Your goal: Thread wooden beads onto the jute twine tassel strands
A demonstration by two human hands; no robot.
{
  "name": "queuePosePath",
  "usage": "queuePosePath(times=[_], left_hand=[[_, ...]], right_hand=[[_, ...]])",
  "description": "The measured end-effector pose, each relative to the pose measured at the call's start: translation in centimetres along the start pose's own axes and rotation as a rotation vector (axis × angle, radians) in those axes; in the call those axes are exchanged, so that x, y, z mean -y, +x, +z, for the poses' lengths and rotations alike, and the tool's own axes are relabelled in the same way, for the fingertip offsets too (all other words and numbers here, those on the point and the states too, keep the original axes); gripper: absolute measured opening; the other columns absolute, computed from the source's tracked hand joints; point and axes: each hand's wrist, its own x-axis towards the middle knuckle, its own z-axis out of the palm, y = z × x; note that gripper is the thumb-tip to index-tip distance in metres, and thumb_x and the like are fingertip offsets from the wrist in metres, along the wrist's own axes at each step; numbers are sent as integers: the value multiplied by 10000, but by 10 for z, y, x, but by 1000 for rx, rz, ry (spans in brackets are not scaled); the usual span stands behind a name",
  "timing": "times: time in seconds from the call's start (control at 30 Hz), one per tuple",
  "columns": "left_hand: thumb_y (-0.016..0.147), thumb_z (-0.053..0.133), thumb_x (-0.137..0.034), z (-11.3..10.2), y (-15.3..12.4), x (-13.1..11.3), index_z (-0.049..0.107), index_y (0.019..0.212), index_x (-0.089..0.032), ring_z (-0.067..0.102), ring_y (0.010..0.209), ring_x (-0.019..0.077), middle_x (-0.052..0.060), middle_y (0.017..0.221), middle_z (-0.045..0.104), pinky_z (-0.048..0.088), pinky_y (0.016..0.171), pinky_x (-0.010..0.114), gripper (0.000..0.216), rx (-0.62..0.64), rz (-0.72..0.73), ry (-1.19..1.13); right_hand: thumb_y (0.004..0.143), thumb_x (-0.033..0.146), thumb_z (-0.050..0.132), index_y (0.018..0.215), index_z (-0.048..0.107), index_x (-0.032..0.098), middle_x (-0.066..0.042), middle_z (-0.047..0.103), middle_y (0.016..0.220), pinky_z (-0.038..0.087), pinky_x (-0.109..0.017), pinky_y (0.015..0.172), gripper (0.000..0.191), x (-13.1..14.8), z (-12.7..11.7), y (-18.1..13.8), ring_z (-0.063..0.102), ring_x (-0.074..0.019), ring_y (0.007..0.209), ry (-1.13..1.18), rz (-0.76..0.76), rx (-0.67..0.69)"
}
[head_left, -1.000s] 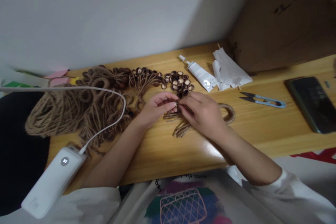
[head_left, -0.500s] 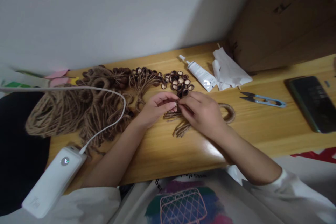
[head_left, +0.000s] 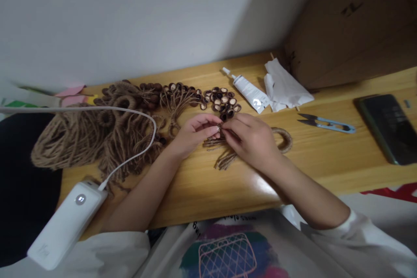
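Note:
My left hand (head_left: 198,134) is closed in a pinch, thumb against fingers, on a small piece mostly hidden by the fingertips. Right against it, my right hand (head_left: 250,139) pinches what looks like the end of a jute cord. Beneath the hands lies a bundle of brown jute cords (head_left: 225,160), its loose ends fanning out to the left. Its wrapped ring (head_left: 286,140) shows to the right of my right hand. Just beyond the fingertips is a cluster of halved nutshells (head_left: 224,100), dark outside, several with pale insides.
On the left lie a heap of jute twine (head_left: 68,141), finished-looking corded pieces (head_left: 176,106) and a white power bank (head_left: 67,226) with a cable. Behind and right are a glue tube (head_left: 250,93), crumpled white paper (head_left: 285,84), thread snips (head_left: 327,124), a phone (head_left: 389,128) and a cardboard box (head_left: 352,30).
Both hands stay pinched together in nearly the same place, with only a slight shift of the fingers. The number on the power bank's display looks different.

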Motion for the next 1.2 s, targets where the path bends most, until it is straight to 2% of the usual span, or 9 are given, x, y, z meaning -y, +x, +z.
queuePosePath(times=[1.2], left_hand=[[709,752,-273,-1,0,2,666,893,-163,593,639,67,-18,693,638,486,649,200,231,10,12,-12]], right_hand=[[900,177,491,844,672,117,-100,652,792,463,-302,653,199,0,0,0,601,-206,731,-13,-19,-19]])
